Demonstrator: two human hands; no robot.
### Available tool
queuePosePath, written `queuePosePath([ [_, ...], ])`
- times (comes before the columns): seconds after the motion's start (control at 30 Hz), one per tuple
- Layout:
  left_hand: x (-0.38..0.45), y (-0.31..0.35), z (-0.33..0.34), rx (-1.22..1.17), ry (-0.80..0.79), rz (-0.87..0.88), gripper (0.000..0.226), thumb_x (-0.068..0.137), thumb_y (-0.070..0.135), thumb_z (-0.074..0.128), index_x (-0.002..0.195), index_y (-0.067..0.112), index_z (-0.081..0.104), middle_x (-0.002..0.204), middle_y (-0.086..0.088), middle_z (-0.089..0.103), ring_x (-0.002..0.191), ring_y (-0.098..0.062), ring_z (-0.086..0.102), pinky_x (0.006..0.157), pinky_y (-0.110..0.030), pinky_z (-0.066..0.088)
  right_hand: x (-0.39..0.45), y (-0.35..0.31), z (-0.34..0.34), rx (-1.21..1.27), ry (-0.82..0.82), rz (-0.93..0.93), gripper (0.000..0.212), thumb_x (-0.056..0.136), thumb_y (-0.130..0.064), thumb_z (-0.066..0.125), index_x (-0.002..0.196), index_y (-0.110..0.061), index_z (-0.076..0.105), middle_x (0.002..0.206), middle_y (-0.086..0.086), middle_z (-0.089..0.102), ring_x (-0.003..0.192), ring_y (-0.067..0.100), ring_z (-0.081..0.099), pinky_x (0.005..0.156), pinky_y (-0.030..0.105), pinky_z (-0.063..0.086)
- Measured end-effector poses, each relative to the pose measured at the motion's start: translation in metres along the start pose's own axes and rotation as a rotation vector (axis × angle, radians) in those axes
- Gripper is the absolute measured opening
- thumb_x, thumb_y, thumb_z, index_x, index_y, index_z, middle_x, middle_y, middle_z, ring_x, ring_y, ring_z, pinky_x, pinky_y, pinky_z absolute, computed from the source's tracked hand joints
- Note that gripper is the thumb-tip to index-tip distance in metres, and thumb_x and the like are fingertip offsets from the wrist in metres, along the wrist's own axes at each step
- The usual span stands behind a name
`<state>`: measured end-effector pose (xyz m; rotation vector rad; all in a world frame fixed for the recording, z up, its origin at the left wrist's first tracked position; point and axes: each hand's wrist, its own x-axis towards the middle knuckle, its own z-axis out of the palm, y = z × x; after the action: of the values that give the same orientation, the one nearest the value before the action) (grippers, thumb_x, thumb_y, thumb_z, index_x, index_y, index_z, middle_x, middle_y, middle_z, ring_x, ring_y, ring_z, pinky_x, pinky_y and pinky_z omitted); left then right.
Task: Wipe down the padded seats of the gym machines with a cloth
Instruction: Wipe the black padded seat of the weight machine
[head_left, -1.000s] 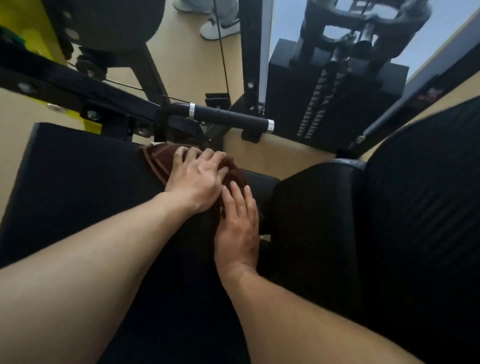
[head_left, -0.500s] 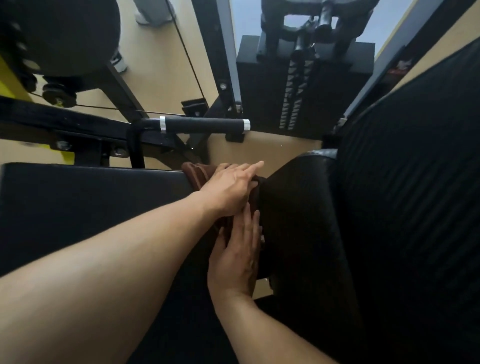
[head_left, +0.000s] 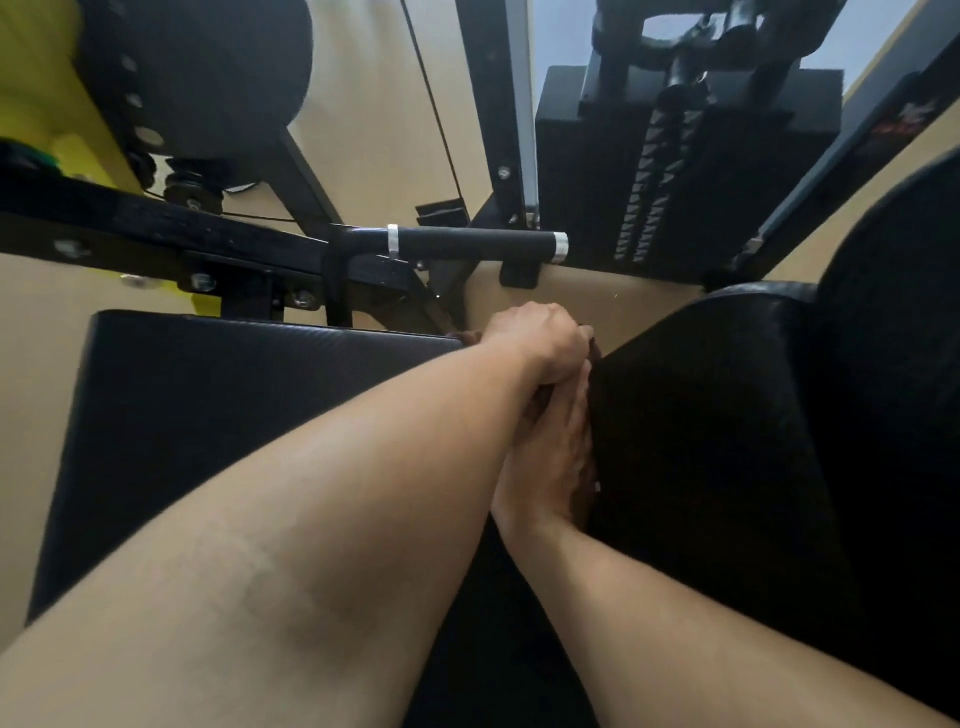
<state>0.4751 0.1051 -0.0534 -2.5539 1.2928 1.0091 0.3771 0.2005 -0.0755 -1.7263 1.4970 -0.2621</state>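
A flat black padded seat (head_left: 234, 415) fills the left half of the head view. A brown cloth (head_left: 594, 347) shows only as small bits at the seat's far right corner. My left hand (head_left: 540, 343) covers most of it, fingers curled down over the corner and gripping the cloth. My right hand (head_left: 550, 447) lies just below, fingers straight and pointing away from me. It is pressed into the narrow gap between the seat and a second black pad (head_left: 701, 415) on the right. My left forearm crosses the seat.
A black foam-grip handle (head_left: 467, 244) sticks out just beyond the seat. Behind it stand the weight stack (head_left: 675, 171) and upright frame posts. A black steel beam (head_left: 156, 223) runs along the seat's far side. A tall black backrest (head_left: 893, 364) rises at the right.
Both hands slid the cloth rightward across the seat to its far right corner. My left hand went from flat on the cloth to curled over it; less cloth shows.
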Motion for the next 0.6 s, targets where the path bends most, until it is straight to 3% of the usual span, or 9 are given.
queuePosePath([
  [0.07,-0.011,0.001,0.001,0.02,0.067,-0.04,0.04,0.1,0.052,0.036,0.101,0.019,0.06,0.086,-0.002,0.055,0.078,-0.023,0.052,0.073,-0.037,0.037,-0.004,0.002,-0.007,0.079,-0.014,-0.085,0.069,0.098,-0.009,0.051,0.16,-0.006,0.019,0.165,0.011,0.027,0.15,0.029,0.029,0.122,0.048,0.026],
  [0.13,-0.024,-0.002,0.0,0.017,0.112,-0.033,0.041,0.102,0.051,0.035,0.095,0.018,0.058,0.078,-0.001,0.052,0.067,-0.019,0.05,0.072,-0.037,0.037,-0.003,0.003,-0.013,0.09,-0.048,-0.07,0.069,0.099,-0.01,0.052,0.16,-0.012,0.02,0.164,0.009,0.029,0.148,0.027,0.033,0.12,0.045,0.03],
  [0.23,-0.036,-0.011,0.001,0.073,0.171,0.034,0.044,0.104,0.048,0.033,0.111,0.017,0.063,0.095,-0.006,0.063,0.083,-0.025,0.06,0.073,-0.037,0.039,-0.002,-0.002,-0.015,-0.03,-0.106,0.026,0.087,0.102,-0.025,0.058,0.16,-0.033,-0.006,0.171,-0.005,0.008,0.155,0.02,0.018,0.123,0.041,0.016],
  [0.37,-0.05,-0.033,-0.002,-0.054,0.29,0.013,0.041,0.104,0.048,0.035,0.11,0.017,0.06,0.103,-0.012,0.07,0.093,-0.033,0.064,0.078,-0.041,0.041,-0.007,-0.015,-0.007,-0.074,-0.052,-0.143,0.074,0.103,-0.022,0.055,0.162,-0.022,0.01,0.169,-0.01,0.002,0.155,0.015,-0.009,0.121,0.034,-0.009],
  [0.47,-0.068,-0.062,-0.011,-0.078,0.429,0.008,0.038,0.104,0.047,0.036,0.106,0.016,0.058,0.098,-0.011,0.071,0.092,-0.035,0.066,0.072,-0.04,0.039,-0.013,-0.029,0.002,0.002,-0.128,-0.28,0.061,0.106,-0.024,0.048,0.162,-0.022,0.022,0.169,-0.005,0.019,0.158,0.016,-0.004,0.121,0.027,-0.012],
  [0.6,-0.09,-0.102,-0.021,-0.085,0.572,-0.052,0.038,0.103,0.049,0.038,0.11,0.017,0.058,0.095,-0.011,0.072,0.091,-0.034,0.065,0.071,-0.04,0.044,-0.021,-0.051,0.006,0.06,-0.321,-0.438,0.065,0.104,-0.02,0.045,0.162,-0.028,0.019,0.17,-0.008,0.016,0.158,0.013,-0.005,0.125,0.033,-0.007],
])
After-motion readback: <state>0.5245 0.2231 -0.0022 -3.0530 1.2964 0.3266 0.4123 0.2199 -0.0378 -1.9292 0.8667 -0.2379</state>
